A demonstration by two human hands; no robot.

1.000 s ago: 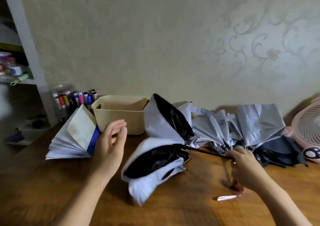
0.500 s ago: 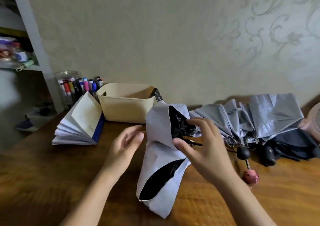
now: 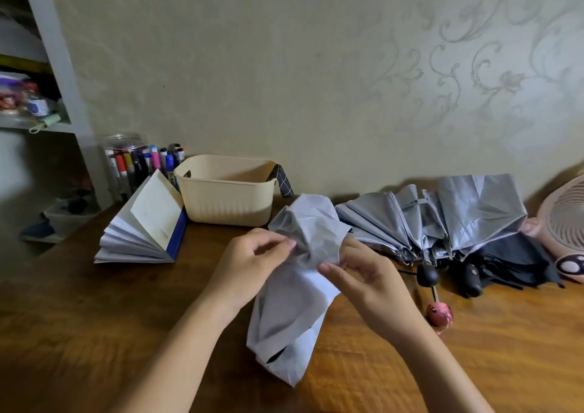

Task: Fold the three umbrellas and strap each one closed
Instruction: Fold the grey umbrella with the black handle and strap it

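A pale grey umbrella (image 3: 294, 305) with a black lining lies lengthwise on the wooden table (image 3: 94, 333), its canopy bunched in the middle. My left hand (image 3: 252, 261) pinches the fabric on its left side and my right hand (image 3: 363, 273) pinches it on the right. Its shaft runs right to a black knob (image 3: 427, 275) and a pink handle (image 3: 440, 313). A silver-grey umbrella (image 3: 442, 220) lies loosely collapsed behind it. At the far right a dark umbrella (image 3: 518, 262) rests with its black handle (image 3: 471, 276) facing me.
A cream plastic basket (image 3: 227, 191) stands at the back against the wall, a checked strap (image 3: 282, 180) hanging over its rim. An open book (image 3: 148, 226) and a jar of markers (image 3: 139, 163) sit left of it. A pink fan (image 3: 565, 226) is at the right edge.
My right hand left the shaft end and came onto the canopy. Both hands closed in on the pale umbrella, whose fabric now covers the black lining and ribs.
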